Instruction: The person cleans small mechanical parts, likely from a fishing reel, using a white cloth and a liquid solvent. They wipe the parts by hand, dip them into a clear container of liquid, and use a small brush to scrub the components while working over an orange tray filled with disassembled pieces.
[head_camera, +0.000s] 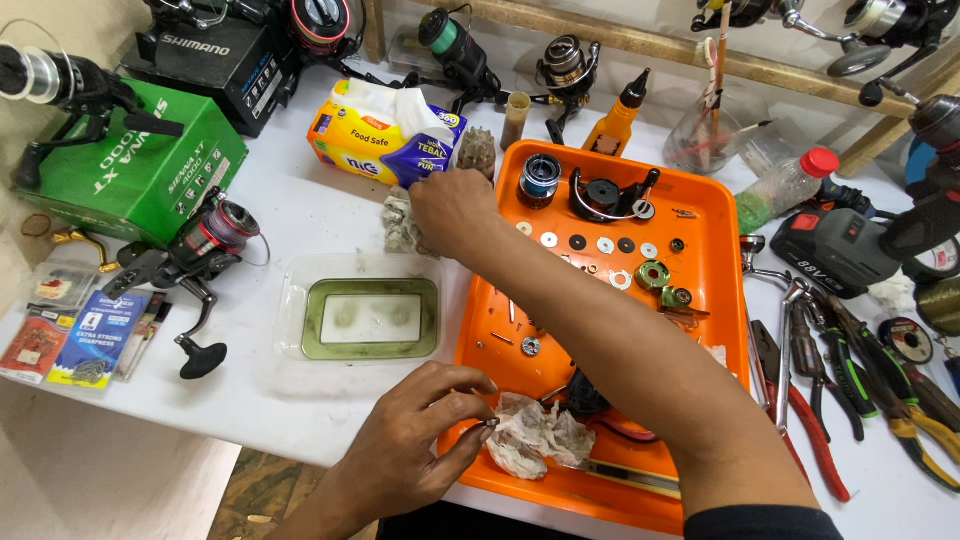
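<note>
Left hand fingers pinch a small metal part beside crumpled tissue; it might slip. Right hand fingers grip a dirty rag.

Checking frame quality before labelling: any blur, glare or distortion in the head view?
Head view: even, soft light with faint shadows; mostly sharp. Slight motion softness on the right hand at the crumpled rag; the left hand, pinching a small metal part by the tissue wad, is crisp. Mild sheen on the orange tray. Wide-angle bending at the edges.
</note>
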